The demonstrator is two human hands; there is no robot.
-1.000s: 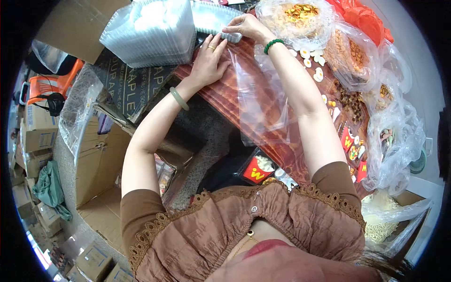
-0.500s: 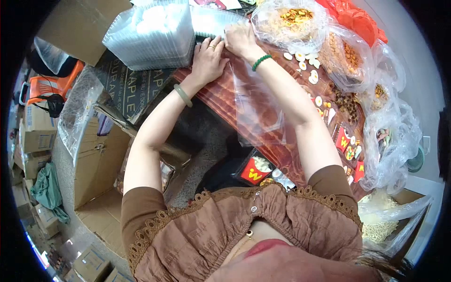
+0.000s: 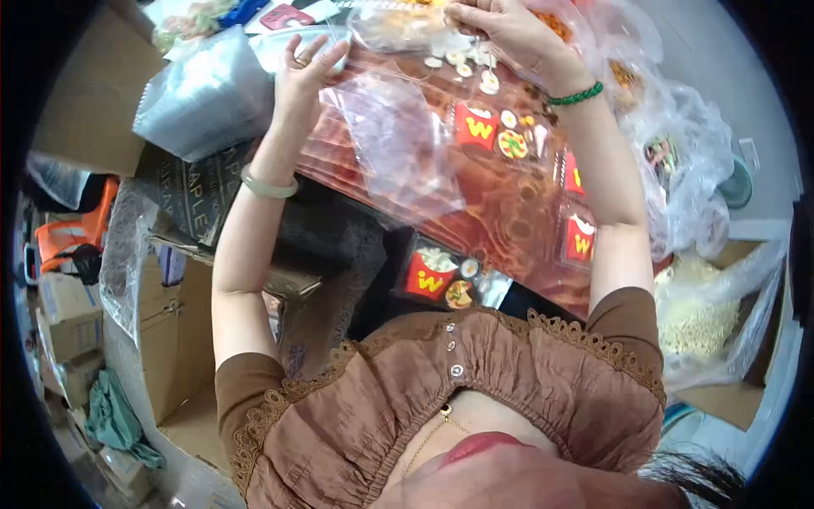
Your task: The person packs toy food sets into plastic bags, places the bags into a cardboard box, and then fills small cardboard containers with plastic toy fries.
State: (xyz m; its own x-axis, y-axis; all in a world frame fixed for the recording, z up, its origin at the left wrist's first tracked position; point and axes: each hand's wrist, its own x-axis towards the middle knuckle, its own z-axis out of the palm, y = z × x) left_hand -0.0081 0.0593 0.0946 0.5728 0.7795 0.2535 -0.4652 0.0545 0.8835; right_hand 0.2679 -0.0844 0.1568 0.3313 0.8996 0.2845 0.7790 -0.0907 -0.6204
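Observation:
My left hand (image 3: 305, 76) is raised beside the stacked clear plastic trays (image 3: 208, 93), its fingers spread and nothing in them. My right hand (image 3: 500, 30) is at the far side of the table, thumb and fingers pinched together over a clear bag of small yellow pieces (image 3: 398, 25); what they pinch is too small to make out. White and yellow egg-shaped pieces (image 3: 465, 61) lie just below it. A clear plastic sheet or bag (image 3: 394, 144) lies flat between my arms. Red fries-box pieces (image 3: 476, 125) in clear packs lie on the wood-patterned table (image 3: 500, 204).
Several filled plastic bags (image 3: 678, 187) line the right side. An open box with pale pieces (image 3: 699, 318) stands at the lower right. A packed fries set (image 3: 431, 273) rests at the table's near edge. Cardboard boxes (image 3: 174, 339) and an orange chair (image 3: 76, 233) are at left.
My hands have moved apart. The right went right, to the bag and egg pieces; the left lifted and opened beside the trays. The view has shifted, showing more of the fries packs.

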